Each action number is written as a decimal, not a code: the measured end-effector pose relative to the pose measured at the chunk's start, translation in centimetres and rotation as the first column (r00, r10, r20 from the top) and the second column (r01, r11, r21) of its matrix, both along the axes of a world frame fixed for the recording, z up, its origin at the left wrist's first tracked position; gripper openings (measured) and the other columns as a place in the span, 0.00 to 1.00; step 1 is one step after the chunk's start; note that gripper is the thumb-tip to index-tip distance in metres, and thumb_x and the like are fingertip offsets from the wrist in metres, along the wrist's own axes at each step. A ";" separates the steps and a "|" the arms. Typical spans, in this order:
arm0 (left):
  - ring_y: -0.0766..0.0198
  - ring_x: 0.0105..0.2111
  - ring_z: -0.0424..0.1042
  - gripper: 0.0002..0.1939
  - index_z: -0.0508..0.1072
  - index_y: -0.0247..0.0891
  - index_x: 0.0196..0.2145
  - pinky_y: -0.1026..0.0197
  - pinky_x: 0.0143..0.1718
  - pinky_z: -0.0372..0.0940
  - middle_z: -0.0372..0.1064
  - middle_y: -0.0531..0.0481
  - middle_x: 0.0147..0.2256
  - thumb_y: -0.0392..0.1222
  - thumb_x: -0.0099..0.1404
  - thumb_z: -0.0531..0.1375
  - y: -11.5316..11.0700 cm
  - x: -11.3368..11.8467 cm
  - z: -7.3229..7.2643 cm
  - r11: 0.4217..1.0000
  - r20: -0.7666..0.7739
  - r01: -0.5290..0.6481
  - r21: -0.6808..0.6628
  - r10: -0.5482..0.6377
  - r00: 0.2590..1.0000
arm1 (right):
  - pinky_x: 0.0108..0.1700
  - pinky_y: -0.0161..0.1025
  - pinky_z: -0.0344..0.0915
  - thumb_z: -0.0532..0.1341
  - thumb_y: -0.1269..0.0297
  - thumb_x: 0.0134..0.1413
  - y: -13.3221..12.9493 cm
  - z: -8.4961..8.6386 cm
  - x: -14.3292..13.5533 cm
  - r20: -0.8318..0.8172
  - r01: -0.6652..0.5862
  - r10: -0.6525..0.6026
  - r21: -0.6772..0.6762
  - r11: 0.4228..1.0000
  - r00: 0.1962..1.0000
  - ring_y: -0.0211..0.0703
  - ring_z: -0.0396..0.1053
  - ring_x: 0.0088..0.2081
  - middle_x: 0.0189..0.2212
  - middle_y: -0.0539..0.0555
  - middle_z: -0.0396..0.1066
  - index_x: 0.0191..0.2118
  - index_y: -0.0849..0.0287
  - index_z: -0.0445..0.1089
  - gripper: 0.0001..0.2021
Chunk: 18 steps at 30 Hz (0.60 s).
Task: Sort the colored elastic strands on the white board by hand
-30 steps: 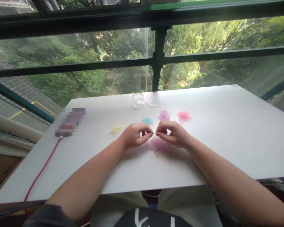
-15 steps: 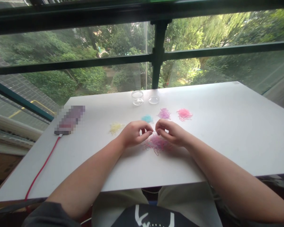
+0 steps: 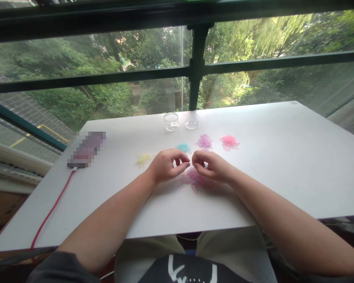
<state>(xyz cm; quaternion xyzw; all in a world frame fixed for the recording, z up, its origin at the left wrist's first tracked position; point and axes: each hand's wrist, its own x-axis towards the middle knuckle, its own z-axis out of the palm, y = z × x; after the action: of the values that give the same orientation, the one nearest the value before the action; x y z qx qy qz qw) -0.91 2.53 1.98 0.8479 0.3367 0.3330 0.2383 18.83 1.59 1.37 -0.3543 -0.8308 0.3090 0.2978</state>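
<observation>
Left hand (image 3: 168,166), right hand (image 3: 214,166): thumbs almost meeting fingertips (any hold too small to tell); mixed bands (image 3: 195,181), thin tangled loops, at their six o'clock; clear round jar (image 3: 171,125), eleven o'clock.

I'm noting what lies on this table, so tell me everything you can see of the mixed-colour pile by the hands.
The mixed-colour pile is a loose, tangled heap of thin little loops, mostly pink and purple, which look like rubbery elastic bands. It lies low and spread out on the white table, with stray loops poking out at its near edge. The left hand and right hand partly cover its sides; whether they touch it is unclear.
</observation>
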 end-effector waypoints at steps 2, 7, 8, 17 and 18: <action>0.72 0.24 0.65 0.05 0.72 0.35 0.29 0.68 0.27 0.60 0.70 0.51 0.27 0.38 0.57 0.58 0.0 0.0 0.0 1.000 -0.008 0.002 0.000 -0.002 1.000 | 0.27 0.31 0.55 0.53 0.75 0.45 0.0 0.0 0.0 0.002 -0.001 0.001 -0.003 1.000 1.000 0.32 0.55 0.23 0.20 0.47 0.58 0.27 0.59 0.59 0.04; 0.72 0.24 0.64 0.07 0.73 0.36 0.29 0.68 0.28 0.60 0.69 0.52 0.25 0.40 0.60 0.56 0.0 0.0 0.2 1.000 -0.030 0.001 0.005 -0.001 1.000 | 0.26 0.31 0.56 0.53 0.74 0.44 -0.1 0.2 0.0 0.002 0.016 -0.016 -0.024 1.000 1.000 0.32 0.56 0.23 0.21 0.47 0.59 0.27 0.59 0.60 0.03; 0.72 0.24 0.64 0.08 0.72 0.35 0.28 0.68 0.28 0.59 0.69 0.52 0.25 0.40 0.60 0.55 0.0 0.0 0.2 1.000 -0.037 0.000 0.008 0.000 0.999 | 0.26 0.31 0.56 0.53 0.74 0.44 -0.1 0.2 0.0 0.002 0.019 -0.019 -0.028 0.999 1.000 0.32 0.57 0.23 0.21 0.47 0.60 0.27 0.59 0.60 0.03; 0.70 0.24 0.64 0.15 0.71 0.35 0.26 0.67 0.29 0.58 0.68 0.51 0.23 0.43 0.64 0.51 0.2 -0.1 0.0 0.999 -0.127 0.043 -0.013 -0.045 0.991 | 0.26 0.31 0.57 0.53 0.75 0.43 0.0 0.0 -0.1 -0.006 0.025 -0.025 -0.007 1.000 1.000 0.32 0.58 0.24 0.21 0.47 0.61 0.26 0.59 0.60 0.04; 0.70 0.25 0.65 0.15 0.71 0.35 0.26 0.68 0.29 0.59 0.69 0.51 0.24 0.43 0.64 0.50 0.2 -0.2 0.0 0.998 -0.128 0.054 -0.031 -0.058 0.990 | 0.26 0.31 0.57 0.53 0.75 0.43 0.0 0.0 -0.1 -0.007 0.024 -0.024 -0.004 1.000 1.000 0.32 0.58 0.23 0.21 0.47 0.61 0.26 0.60 0.60 0.04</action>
<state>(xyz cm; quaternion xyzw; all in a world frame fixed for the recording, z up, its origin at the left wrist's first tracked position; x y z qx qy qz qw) -1.07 2.73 1.96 0.8734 0.3319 0.2661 0.2370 18.76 1.58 1.41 -0.3639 -0.8247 0.3084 0.3040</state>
